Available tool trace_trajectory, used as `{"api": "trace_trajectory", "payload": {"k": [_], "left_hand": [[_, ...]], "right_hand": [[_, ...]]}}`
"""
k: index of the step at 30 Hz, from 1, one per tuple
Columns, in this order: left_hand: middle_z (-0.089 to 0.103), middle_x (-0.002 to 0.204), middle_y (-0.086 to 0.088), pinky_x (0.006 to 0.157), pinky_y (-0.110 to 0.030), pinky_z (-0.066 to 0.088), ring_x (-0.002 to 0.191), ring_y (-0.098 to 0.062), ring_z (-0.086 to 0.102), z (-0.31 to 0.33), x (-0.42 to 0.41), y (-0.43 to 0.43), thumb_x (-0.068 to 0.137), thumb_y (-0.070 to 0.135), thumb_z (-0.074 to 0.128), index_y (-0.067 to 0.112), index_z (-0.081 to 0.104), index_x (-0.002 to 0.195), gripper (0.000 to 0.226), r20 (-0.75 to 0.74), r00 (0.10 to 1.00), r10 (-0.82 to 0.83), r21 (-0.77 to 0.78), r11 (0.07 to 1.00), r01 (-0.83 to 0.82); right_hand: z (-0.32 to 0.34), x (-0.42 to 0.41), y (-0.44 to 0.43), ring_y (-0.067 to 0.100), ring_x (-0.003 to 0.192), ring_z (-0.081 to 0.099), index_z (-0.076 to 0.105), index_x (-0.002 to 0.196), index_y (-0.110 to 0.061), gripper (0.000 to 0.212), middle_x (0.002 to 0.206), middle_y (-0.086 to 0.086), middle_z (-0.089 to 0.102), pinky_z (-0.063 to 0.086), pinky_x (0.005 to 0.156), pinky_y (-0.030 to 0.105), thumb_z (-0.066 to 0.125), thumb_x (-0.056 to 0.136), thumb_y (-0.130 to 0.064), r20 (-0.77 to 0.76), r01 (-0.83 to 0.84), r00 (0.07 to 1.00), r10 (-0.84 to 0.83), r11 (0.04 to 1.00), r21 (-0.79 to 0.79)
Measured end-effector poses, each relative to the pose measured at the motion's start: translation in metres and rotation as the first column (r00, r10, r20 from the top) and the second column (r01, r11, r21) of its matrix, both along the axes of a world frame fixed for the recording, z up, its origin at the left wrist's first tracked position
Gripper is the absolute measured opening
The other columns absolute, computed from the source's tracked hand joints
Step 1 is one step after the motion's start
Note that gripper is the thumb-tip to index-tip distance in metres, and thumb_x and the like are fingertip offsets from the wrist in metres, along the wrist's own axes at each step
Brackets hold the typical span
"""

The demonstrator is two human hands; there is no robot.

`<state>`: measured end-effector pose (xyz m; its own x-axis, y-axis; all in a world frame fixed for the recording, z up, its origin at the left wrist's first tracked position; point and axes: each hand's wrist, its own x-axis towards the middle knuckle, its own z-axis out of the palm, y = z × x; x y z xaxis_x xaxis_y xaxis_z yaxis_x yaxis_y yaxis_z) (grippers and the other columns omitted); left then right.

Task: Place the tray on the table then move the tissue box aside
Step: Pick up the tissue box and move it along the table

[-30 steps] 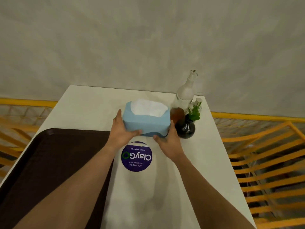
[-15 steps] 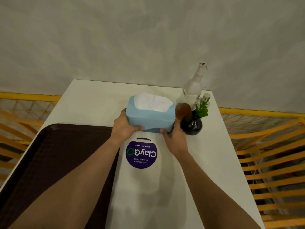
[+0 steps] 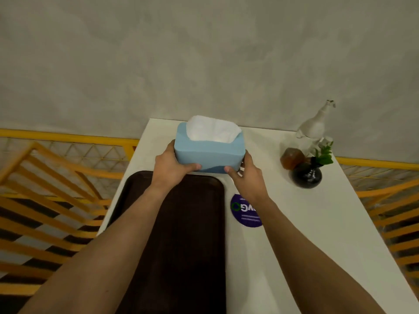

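Since the earlier frame the tissue box (image 3: pixel 209 150) has moved left, away from the vase (image 3: pixel 306 176) and bottles, and now sits near the far left corner of the counter (image 3: pixel 294 223), just beyond the far edge of the tray (image 3: pixel 181 234). The left hand (image 3: pixel 171 167) and right hand (image 3: pixel 248 175) hold its two ends, fingers clamped on the box, thumbs on the near face. White tissue shows at its top. The brown tray lies flat on the counter's left side under the left forearm. A round purple sticker (image 3: pixel 246 211) lies beside the tray.
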<state>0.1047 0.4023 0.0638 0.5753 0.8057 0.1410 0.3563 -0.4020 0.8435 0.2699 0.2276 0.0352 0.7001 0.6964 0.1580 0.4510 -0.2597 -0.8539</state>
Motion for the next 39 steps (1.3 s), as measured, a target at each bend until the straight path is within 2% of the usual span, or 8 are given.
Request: {"api": "trace_trajectory", "payload": {"k": [3, 6, 12, 16, 24, 31, 36, 39], "left_hand": [[0.063, 0.114, 0.009, 0.073, -0.020, 0.047, 0.100, -0.011, 0.058, 0.008, -0.034, 0.035, 0.058, 0.044, 0.094, 0.022, 0.053, 0.136, 0.090, -0.006, 1.000, 0.014, 0.010, 1.000, -0.014], [0.067, 0.118, 0.005, 0.069, -0.020, 0.047, 0.101, -0.014, 0.061, 0.012, -0.058, 0.067, 0.057, 0.043, 0.094, 0.022, 0.054, 0.136, 0.091, -0.022, 1.000, 0.003, 0.002, 1.000, -0.003], [0.067, 0.118, 0.006, 0.069, -0.017, 0.045, 0.103, -0.013, 0.061, 0.005, -0.078, 0.118, 0.058, 0.042, 0.093, 0.023, 0.053, 0.135, 0.089, -0.016, 0.999, -0.040, -0.027, 0.999, 0.040], [0.063, 0.110, 0.012, 0.057, -0.005, 0.039, 0.096, -0.008, 0.057, -0.004, -0.077, 0.146, 0.057, 0.044, 0.093, 0.023, 0.052, 0.136, 0.091, -0.021, 0.999, -0.043, -0.018, 0.999, 0.042], [0.061, 0.110, 0.013, 0.059, -0.007, 0.039, 0.098, -0.008, 0.057, -0.027, -0.053, 0.184, 0.062, 0.044, 0.091, 0.026, 0.049, 0.137, 0.088, -0.035, 0.996, -0.086, -0.046, 0.995, 0.084], [0.061, 0.117, 0.008, 0.060, -0.004, 0.045, 0.102, -0.010, 0.056, -0.053, -0.019, 0.220, 0.068, 0.036, 0.091, 0.021, 0.046, 0.141, 0.088, -0.013, 0.993, -0.119, -0.083, 0.990, 0.117], [0.063, 0.125, 0.002, 0.067, -0.009, 0.043, 0.104, -0.011, 0.055, -0.067, 0.001, 0.237, 0.068, 0.034, 0.092, 0.018, 0.045, 0.143, 0.090, -0.022, 0.993, -0.120, -0.079, 0.990, 0.118], [0.063, 0.129, -0.002, 0.080, -0.022, 0.047, 0.111, -0.017, 0.057, -0.073, 0.011, 0.246, 0.069, 0.027, 0.092, 0.017, 0.043, 0.145, 0.092, -0.016, 0.993, -0.119, -0.062, 0.991, 0.118]], "right_hand": [[0.007, -0.033, 0.035, 0.005, 0.109, 0.054, 0.031, 0.151, -0.029, 0.070, 0.132, -0.011, 0.058, 0.046, 0.085, 0.013, 0.068, 0.093, -0.045, 0.007, -0.019, 1.000, 0.019, 1.000, -0.010], [0.008, -0.057, 0.064, 0.020, 0.121, 0.058, 0.030, 0.153, -0.027, 0.072, 0.139, -0.001, 0.058, 0.050, 0.093, 0.030, 0.066, 0.093, -0.046, 0.022, -0.019, 1.000, 0.019, 1.000, -0.018], [0.003, -0.078, 0.112, 0.025, 0.124, 0.058, 0.031, 0.153, -0.024, 0.073, 0.141, 0.002, 0.058, 0.043, 0.091, 0.025, 0.067, 0.093, -0.046, 0.043, 0.002, 0.999, 0.000, 0.998, -0.056], [-0.002, -0.079, 0.140, 0.021, 0.123, 0.057, 0.030, 0.152, -0.027, 0.074, 0.140, -0.003, 0.057, 0.043, 0.090, 0.022, 0.066, 0.092, -0.051, 0.016, 0.015, 1.000, -0.014, 0.998, -0.068], [-0.019, -0.057, 0.176, 0.019, 0.118, 0.059, 0.026, 0.155, -0.026, 0.079, 0.135, -0.005, 0.059, 0.044, 0.086, 0.023, 0.062, 0.092, -0.057, -0.011, 0.022, 1.000, -0.023, 0.996, -0.083], [-0.041, -0.021, 0.211, -0.001, 0.094, 0.052, 0.030, 0.152, -0.027, 0.081, 0.119, -0.018, 0.052, 0.038, 0.066, -0.003, 0.059, 0.087, -0.065, 0.025, 0.021, 1.000, -0.019, 0.998, -0.066], [-0.055, -0.002, 0.227, 0.004, 0.103, 0.053, 0.030, 0.151, -0.027, 0.079, 0.120, -0.019, 0.053, 0.041, 0.069, 0.004, 0.058, 0.088, -0.065, 0.021, 0.012, 1.000, -0.011, 0.997, -0.072], [-0.058, 0.009, 0.236, 0.005, 0.106, 0.054, 0.029, 0.152, -0.028, 0.076, 0.123, -0.018, 0.053, 0.041, 0.078, 0.010, 0.058, 0.090, -0.062, 0.013, 0.004, 1.000, -0.003, 0.998, -0.066]]}}
